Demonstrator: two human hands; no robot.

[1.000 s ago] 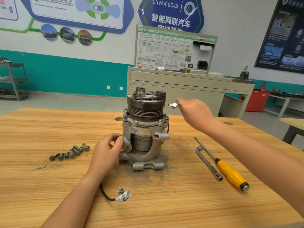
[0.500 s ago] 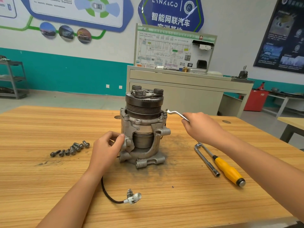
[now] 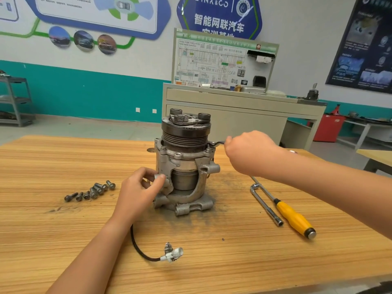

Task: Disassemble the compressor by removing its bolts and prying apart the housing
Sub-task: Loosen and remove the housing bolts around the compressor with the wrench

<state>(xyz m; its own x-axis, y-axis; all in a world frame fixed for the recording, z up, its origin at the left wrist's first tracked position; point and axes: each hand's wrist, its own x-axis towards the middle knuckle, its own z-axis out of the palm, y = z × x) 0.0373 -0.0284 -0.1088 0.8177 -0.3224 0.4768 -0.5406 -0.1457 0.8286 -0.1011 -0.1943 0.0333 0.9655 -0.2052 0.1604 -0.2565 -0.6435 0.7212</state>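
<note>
Lower centre: connector on black lead lay on desk. Left grip clasped lug on left flank of compressor, steadying it. Compressor stood upright mid-frame, pulley up. Loose bolts in row at left; socket wrench and yellow screwdriver at right. Further back, right grip clenched slim wrench, head at upper flange bolt. Judgement: cast metal, heavy, rigid, probably greasy. Hold by lugs or base, not pulley or lead.
</note>
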